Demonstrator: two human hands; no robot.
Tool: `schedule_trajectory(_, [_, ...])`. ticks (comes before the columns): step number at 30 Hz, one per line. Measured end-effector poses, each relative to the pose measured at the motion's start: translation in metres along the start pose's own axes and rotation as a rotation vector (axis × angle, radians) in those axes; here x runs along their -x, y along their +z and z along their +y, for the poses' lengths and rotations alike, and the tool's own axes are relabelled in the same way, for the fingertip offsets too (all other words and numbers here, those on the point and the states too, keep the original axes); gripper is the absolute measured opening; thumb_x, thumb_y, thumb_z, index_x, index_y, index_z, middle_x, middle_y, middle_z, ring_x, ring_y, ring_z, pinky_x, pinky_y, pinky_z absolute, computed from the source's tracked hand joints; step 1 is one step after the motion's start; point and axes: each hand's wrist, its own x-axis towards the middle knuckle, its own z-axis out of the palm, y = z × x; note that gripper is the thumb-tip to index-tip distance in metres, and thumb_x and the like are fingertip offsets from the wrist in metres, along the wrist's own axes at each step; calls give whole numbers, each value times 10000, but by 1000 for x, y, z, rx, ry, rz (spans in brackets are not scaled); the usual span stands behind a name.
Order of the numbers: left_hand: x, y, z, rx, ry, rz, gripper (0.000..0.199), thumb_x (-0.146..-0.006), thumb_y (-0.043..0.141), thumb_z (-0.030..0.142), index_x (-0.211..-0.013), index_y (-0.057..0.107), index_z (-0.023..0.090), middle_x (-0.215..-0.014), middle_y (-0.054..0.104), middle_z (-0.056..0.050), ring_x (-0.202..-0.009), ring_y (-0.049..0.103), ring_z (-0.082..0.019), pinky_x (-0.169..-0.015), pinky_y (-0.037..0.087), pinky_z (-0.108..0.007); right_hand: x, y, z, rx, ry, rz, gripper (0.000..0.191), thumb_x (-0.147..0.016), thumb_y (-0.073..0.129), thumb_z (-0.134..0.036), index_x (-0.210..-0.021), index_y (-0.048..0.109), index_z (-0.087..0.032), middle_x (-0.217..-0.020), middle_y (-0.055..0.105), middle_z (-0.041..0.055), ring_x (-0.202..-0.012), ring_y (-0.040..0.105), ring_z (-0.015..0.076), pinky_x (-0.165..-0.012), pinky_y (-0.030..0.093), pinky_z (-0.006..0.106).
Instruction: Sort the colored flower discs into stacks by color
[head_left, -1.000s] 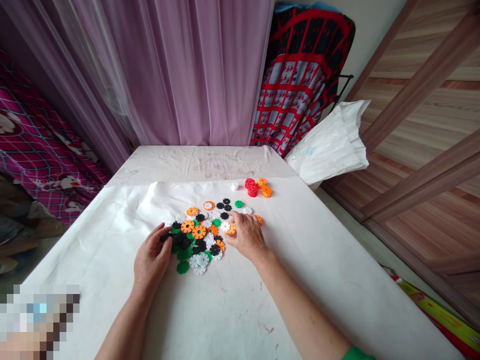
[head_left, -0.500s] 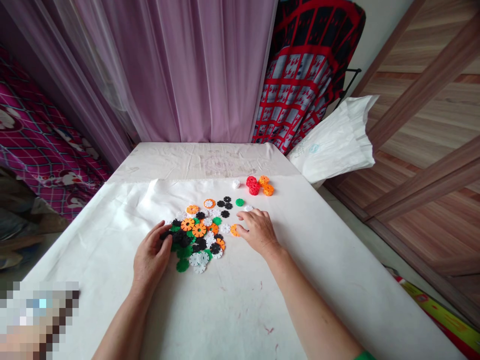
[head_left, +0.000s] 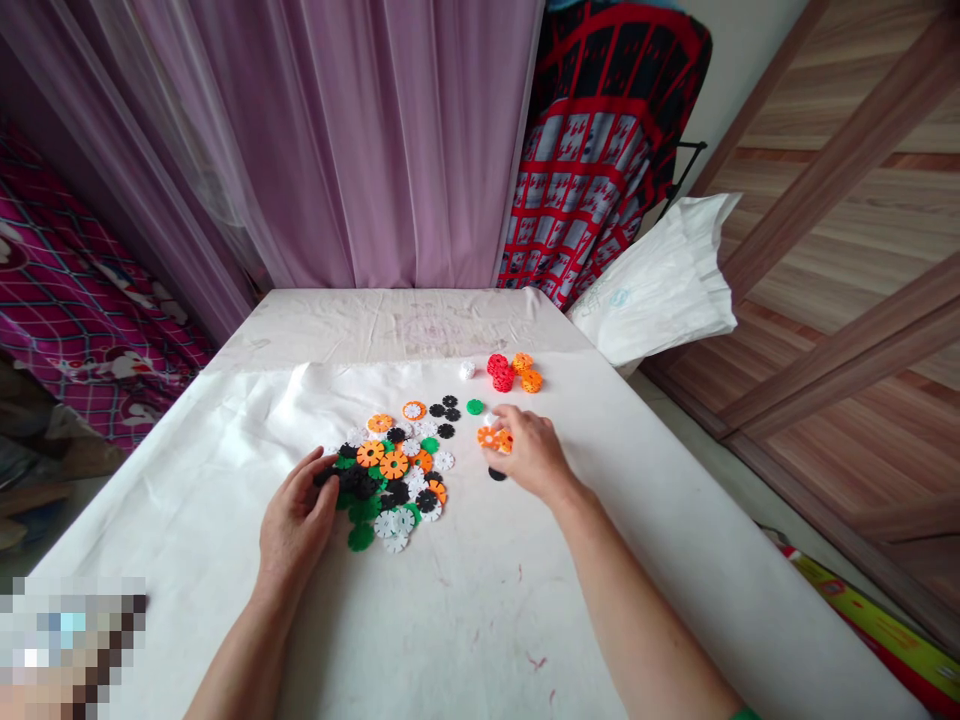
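Note:
My left hand point(head_left: 300, 510) rests at the left edge of a heap of notched plastic snowflake discs. Its thumb and fingers curl around black discs point(head_left: 330, 474), and the grip is partly hidden. To the right of the heap, my right hand point(head_left: 529, 452) pinches orange discs point(head_left: 489, 438) just above the table. Below those fingers a black disc point(head_left: 497, 474) lies partly covered. The heap mixes orange discs point(head_left: 394, 463), green discs point(head_left: 361, 537) and white discs point(head_left: 396, 542).
Beyond my right hand sit red balls point(head_left: 500, 372), orange balls point(head_left: 527, 375) and a white ball point(head_left: 467, 370). A green disc point(head_left: 475, 407) and several black discs point(head_left: 448, 411) lie nearer. A white bag point(head_left: 660, 280) stands against the right edge of the table point(head_left: 637, 560).
My right hand has shifted right, drawing the orange disc away from the heap and lifting it. A black disc now shows beneath it. My left hand stays at the heap.

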Motion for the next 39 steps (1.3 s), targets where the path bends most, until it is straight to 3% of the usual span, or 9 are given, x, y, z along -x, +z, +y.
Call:
schedule_trajectory(3, [-1, 0, 0, -11, -17, -4, 394, -777, 532, 497, -1022, 727, 258, -1334, 655, -39, -763, 686, -169, -671, 565, -299, -4, -18, 38, -65, 180, 141, 495, -750, 691, -307, -1205, 514, -227, -1029, 734, 41, -994, 647, 243, -866, 418, 374])
schedule_trajectory(7, [-1, -1, 0, -19, -27, -9, 392, -777, 535, 498, -1028, 723, 262, -1341, 649, -37, -763, 680, -168, -668, 559, -296, -2, -23, 55, -31, 212, 104, 503, -731, 700, -293, -1194, 510, -242, -1009, 739, 20, -1009, 653, 243, -868, 416, 374])
schedule_trajectory(11, [-1, -1, -1, -18, -37, -20, 407, -778, 528, 510, -1034, 718, 257, -1360, 636, -40, -756, 675, -163, -695, 557, -303, -1, -13, 39, 38, 156, -6, 513, -734, 704, -268, -1209, 515, -233, -1043, 732, 24, -1017, 650, 238, -883, 391, 372])
schedule_trajectory(16, [0, -1, -2, 1, -38, -22, 404, -785, 528, 506, -1046, 714, 260, -1360, 633, -39, -753, 670, -159, -688, 556, -297, -2, -10, 29, 100, 130, -47, 516, -760, 677, -252, -1245, 508, -216, -1069, 730, 35, -1041, 631, 244, -878, 363, 365])
schedule_trajectory(28, [1, 0, -1, 12, -23, -13, 388, -792, 533, 480, -1043, 716, 248, -1361, 637, -47, -786, 683, -161, -720, 571, -292, -1, -9, 29, 104, 100, -33, 510, -780, 666, -276, -1268, 533, -210, -1131, 715, 55, -1053, 617, 255, -877, 379, 367])
schedule_trajectory(33, [1, -2, 3, 18, -19, -18, 393, -783, 534, 487, -1030, 721, 245, -1344, 648, -48, -746, 685, -160, -682, 580, -297, -1, -15, 9, 45, 21, 20, 215, -832, 582, -209, -1016, 689, -243, -1048, 730, 39, -988, 624, 217, -855, 429, 338])
schedule_trajectory(36, [2, -2, 6, 27, -11, -13, 386, -785, 529, 473, -1029, 718, 241, -1331, 657, -47, -776, 691, -166, -706, 584, -298, 6, -7, -19, -36, -99, -98, 202, -848, 565, -170, -914, 731, -265, -1002, 735, 13, -931, 637, 174, -838, 450, 290])
schedule_trajectory(39, [1, -2, 6, 23, -16, -11, 393, -790, 520, 472, -1034, 716, 235, -1337, 653, -52, -794, 697, -171, -720, 582, -302, 16, 5, -45, -27, -197, -306, 217, -856, 607, -211, -1012, 740, -283, -1026, 723, 6, -953, 648, 168, -832, 450, 273])
